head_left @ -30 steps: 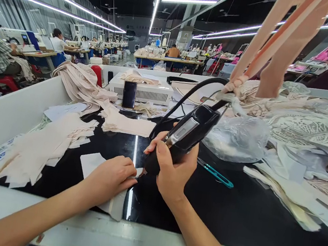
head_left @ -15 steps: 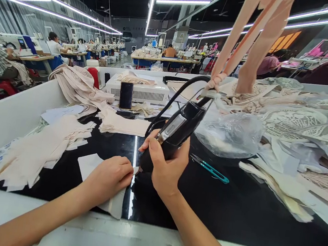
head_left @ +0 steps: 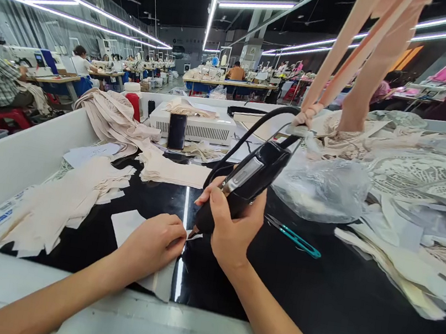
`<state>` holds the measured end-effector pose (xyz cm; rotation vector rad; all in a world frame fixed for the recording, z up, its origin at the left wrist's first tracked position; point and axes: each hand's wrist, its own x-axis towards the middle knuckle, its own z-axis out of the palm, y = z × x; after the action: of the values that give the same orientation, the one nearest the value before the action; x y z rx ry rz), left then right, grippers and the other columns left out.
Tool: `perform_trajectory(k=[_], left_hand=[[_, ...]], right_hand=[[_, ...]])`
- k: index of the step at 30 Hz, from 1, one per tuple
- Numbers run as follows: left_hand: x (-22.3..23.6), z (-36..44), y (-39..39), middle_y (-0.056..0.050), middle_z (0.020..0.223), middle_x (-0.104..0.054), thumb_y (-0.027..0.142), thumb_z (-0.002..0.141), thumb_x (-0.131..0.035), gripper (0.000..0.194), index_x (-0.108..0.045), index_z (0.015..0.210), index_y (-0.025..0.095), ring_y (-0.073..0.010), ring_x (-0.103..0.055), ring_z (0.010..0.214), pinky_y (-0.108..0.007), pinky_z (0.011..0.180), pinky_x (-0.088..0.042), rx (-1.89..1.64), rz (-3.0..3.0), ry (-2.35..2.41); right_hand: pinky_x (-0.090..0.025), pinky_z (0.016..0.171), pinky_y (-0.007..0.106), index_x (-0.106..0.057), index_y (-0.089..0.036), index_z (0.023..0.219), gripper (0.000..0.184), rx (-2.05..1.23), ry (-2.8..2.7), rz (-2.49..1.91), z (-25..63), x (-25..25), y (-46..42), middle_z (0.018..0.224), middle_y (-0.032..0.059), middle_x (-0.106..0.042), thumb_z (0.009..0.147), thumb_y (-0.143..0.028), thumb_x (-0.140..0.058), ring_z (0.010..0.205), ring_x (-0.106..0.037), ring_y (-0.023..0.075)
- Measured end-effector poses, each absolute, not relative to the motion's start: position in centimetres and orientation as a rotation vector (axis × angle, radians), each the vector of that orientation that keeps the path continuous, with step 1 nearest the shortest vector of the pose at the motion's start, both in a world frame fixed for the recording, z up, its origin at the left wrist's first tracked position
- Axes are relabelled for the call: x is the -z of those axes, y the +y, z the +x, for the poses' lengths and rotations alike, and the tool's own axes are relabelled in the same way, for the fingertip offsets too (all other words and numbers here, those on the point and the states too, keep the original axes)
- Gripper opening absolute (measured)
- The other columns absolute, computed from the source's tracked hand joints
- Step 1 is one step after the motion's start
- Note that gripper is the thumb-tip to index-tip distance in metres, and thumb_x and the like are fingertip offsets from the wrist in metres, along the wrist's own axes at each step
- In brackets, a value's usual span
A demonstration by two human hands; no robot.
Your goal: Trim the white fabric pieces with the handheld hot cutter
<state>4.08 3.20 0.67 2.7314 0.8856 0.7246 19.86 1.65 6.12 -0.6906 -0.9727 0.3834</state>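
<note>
My right hand [head_left: 234,230] is wrapped round a black corded hand tool [head_left: 256,172] that looks like a hot knife, with a metal lever on its side. It slants down to the left, and its coppery tip [head_left: 193,232] meets the edge of a pale fabric piece [head_left: 162,280]. With fingers pinched together, my left hand [head_left: 153,240] holds that piece against the black work surface, just left of the tip. The hand covers much of the fabric. A small light strip [head_left: 198,236] shows beside the tip.
Teal thread snips [head_left: 296,239] lie right of the tool. Stacked beige pieces [head_left: 68,194] are at left, more [head_left: 176,171] behind. A phone [head_left: 177,131] leans on a white vented box [head_left: 196,124]. Peach fabric straps [head_left: 348,57] suspend the tool. A plastic bag [head_left: 324,188] and lace pieces [head_left: 418,174] fill the right.
The tool tip and both hands stay close together at the fabric edge. A light strip now shows out to the right of the tip. The view shifts slightly.
</note>
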Motion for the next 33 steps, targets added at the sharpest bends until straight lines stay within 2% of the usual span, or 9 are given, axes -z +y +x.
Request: perform_trajectory(k=[12,20,25,33], left_hand=[[-1.0,3.6,3.4,-0.004,0.099,-0.077,0.008,0.102,-0.065,0.018,-0.077,0.094,0.020,-0.0209,-0.074,0.092,-0.031,0.083,-0.058,-0.716,2.681,0.830],[-1.0,3.6,4.3,-0.004,0.099,-0.076,0.014,0.106,-0.069,0.013,-0.077,0.097,0.019,-0.0211,-0.072,0.090,-0.031,0.079,-0.056,-0.627,2.771,0.834],[-1.3,3.7,4.4,-0.003,0.096,-0.073,0.018,0.110,-0.065,0.020,-0.075,0.093,0.020,-0.0204,-0.069,0.088,-0.031,0.076,-0.054,-0.576,2.846,0.883],[-1.5,4.1,4.0,-0.004,0.103,-0.073,0.016,0.115,-0.056,0.026,-0.071,0.095,0.020,-0.0209,-0.065,0.093,-0.033,0.083,-0.055,-0.686,2.910,0.772]], right_hand=[[-0.061,0.057,0.027,-0.057,-0.028,0.100,0.031,-0.374,-1.005,-0.712,20.0,-5.9,1.7,0.076,-0.0090,-0.071,0.085,-0.027,-0.084,0.056,-0.067,0.0120],[-0.061,0.057,0.026,-0.058,-0.028,0.101,0.030,-0.389,-1.009,-0.696,20.0,-6.0,1.7,0.077,-0.0094,-0.072,0.086,-0.026,-0.083,0.056,-0.067,0.0118],[-0.062,0.058,0.027,-0.057,-0.029,0.100,0.029,-0.401,-1.018,-0.709,20.0,-6.1,1.6,0.077,-0.0094,-0.071,0.085,-0.025,-0.082,0.056,-0.068,0.0123],[-0.063,0.057,0.027,-0.057,-0.029,0.100,0.029,-0.405,-1.010,-0.698,19.9,-6.0,1.6,0.078,-0.0095,-0.071,0.085,-0.024,-0.082,0.057,-0.069,0.0126]])
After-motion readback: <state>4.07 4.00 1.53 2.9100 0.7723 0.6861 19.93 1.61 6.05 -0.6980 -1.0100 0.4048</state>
